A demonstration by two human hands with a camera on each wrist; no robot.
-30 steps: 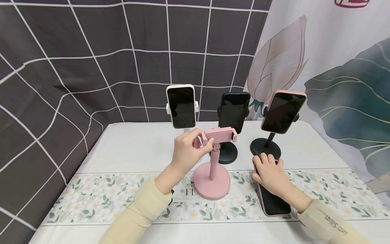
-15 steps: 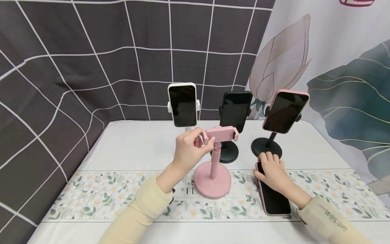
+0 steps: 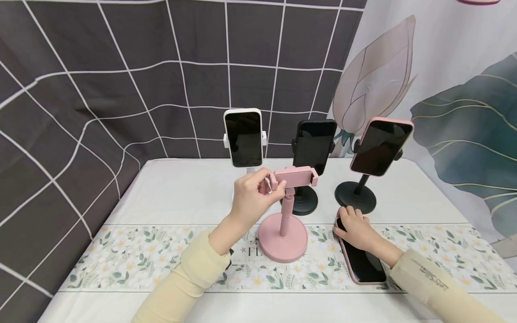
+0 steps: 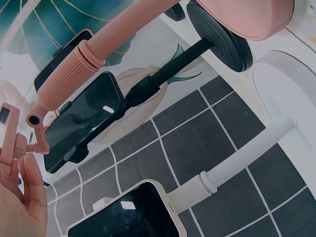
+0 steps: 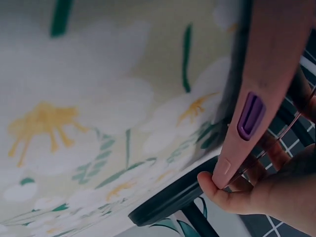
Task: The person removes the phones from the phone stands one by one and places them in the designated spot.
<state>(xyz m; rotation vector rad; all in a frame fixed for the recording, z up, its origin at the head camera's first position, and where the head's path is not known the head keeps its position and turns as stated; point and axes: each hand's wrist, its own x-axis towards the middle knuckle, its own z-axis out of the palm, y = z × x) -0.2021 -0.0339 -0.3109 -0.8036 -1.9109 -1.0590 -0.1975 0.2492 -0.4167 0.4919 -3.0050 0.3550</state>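
Observation:
A pink phone stand with a round base (image 3: 282, 244) stands upright at the middle of the table. My left hand (image 3: 250, 195) pinches the left end of its clamp (image 3: 296, 177) between thumb and fingers. The clamp holds no phone. In the left wrist view, part of my left hand (image 4: 22, 200) shows beside the pink clamp. My right hand (image 3: 357, 229) holds the far end of a phone (image 3: 365, 267) with a black screen and pink case, at the right. In the right wrist view, the thumb lies on the pink case edge (image 5: 269, 64), with fingers on the opposite side.
Behind the pink stand are a white stand holding a white-cased phone (image 3: 243, 139), a black stand with a black phone (image 3: 314, 146), and another black stand with a pink-cased phone (image 3: 381, 147). A floral strip (image 3: 137, 258) crosses the white table; a grid-patterned cloth (image 3: 133, 85) hangs behind.
My right hand and the phone's far end have shifted slightly left and nearer. The left hand keeps its pinch on the clamp. The head view has drifted a little.

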